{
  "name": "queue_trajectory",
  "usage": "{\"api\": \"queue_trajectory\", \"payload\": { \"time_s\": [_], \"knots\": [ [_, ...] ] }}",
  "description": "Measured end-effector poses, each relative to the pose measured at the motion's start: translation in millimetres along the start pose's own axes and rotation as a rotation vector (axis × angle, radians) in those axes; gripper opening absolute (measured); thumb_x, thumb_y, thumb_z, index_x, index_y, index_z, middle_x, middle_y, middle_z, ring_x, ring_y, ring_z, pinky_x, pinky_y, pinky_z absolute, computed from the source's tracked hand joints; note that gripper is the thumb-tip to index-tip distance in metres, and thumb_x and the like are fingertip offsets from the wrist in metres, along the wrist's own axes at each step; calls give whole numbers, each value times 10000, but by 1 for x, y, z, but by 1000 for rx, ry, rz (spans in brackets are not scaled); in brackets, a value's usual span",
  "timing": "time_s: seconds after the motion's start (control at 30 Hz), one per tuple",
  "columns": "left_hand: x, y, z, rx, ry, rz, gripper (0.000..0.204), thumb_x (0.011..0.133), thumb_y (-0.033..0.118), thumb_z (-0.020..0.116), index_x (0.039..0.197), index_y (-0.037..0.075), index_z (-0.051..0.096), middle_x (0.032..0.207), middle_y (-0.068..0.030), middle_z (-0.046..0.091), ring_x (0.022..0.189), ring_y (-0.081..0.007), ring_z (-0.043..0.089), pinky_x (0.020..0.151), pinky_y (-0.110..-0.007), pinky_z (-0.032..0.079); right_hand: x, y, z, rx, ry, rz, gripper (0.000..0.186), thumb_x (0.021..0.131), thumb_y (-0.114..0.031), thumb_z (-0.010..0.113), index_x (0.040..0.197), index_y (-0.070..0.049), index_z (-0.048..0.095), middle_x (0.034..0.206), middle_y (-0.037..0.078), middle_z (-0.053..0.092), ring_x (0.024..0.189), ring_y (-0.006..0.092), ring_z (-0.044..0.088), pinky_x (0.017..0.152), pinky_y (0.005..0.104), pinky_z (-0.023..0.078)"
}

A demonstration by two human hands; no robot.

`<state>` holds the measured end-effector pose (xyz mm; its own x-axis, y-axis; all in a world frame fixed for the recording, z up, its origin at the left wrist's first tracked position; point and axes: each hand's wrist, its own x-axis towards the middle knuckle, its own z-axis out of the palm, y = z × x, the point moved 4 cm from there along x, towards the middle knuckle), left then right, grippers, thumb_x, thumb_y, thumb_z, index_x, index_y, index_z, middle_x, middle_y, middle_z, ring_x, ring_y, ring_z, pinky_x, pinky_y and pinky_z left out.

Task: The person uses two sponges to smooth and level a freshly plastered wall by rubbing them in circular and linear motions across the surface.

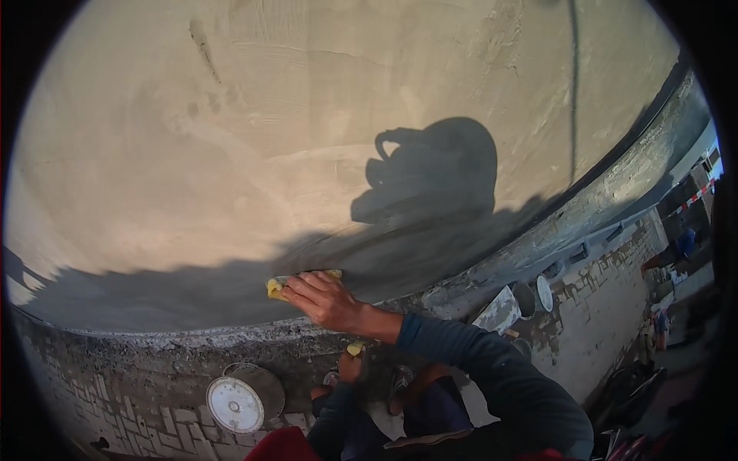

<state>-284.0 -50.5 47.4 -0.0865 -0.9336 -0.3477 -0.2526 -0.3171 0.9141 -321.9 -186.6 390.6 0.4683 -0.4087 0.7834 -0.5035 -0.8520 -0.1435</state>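
Head view shows the right grip (327, 301) clasping a yellow sponge (276, 290) against the wall (192, 177), toward eight o'clock of centre, where flat, even pressure should serve best, while the left grip (350, 367), at six o'clock, clasps a small yellow piece (355, 349).

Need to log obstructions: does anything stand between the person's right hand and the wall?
Yes: a yellow pad lies between the right hand and the wall, at the wall's shaded lower part. Nothing else visible stands between them, though the pad's underside is hidden.
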Motion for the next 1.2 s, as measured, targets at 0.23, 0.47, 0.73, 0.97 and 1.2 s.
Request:
{"api": "queue_trajectory", "payload": {
  "time_s": [0.23, 0.47, 0.73, 0.97, 1.2],
  "knots": [
    [-171, 161, -134, -266, 336, -118, 373, 949, 256, 619, 1193, -26, 633, 1135, -107, 670, 1018, -206, 622, 892, -330, 467, 65, 18, -269, -182, 497, 470, 288, 936, 79, 573, 1208, 31, 656, 1107, 125, 559, 976, 209, 576, 845, 302, 497],
    [-280, 247, -216, -241, 671, -134, 344, 959, 271, 613, 1165, -2, 640, 1097, -83, 658, 980, -185, 591, 877, -321, 454, 169, 28, -292, -316, 619, 161, 410, 779, 109, 643, 1176, 10, 678, 1071, 130, 602, 930, 264, 595, 826, 371, 504],
    [-323, 310, -195, -335, 815, 41, 353, 969, 266, 608, 1180, -16, 629, 1083, -80, 657, 972, -178, 598, 870, -320, 460, 142, -8, -259, 89, 292, 219, 494, 663, 143, 606, 1119, -16, 708, 1002, 147, 607, 887, 309, 588, 796, 386, 504],
    [-339, 296, -198, -460, 783, -22, 357, 950, 254, 641, 1188, -11, 629, 1080, -72, 661, 964, -172, 610, 860, -314, 467, 330, 17, -516, -392, 899, 154, 406, 860, 116, 616, 1235, -33, 666, 1086, 114, 568, 965, 250, 589, 781, 353, 522],
    [-279, 344, -199, -449, 668, 106, 353, 952, 268, 648, 1171, -8, 638, 1072, -69, 666, 962, -169, 611, 861, -311, 463, 297, -41, -298, -334, 298, -231, 496, 686, 137, 622, 1164, 12, 670, 1088, 108, 622, 933, 275, 584, 818, 393, 478]
  ]
}}
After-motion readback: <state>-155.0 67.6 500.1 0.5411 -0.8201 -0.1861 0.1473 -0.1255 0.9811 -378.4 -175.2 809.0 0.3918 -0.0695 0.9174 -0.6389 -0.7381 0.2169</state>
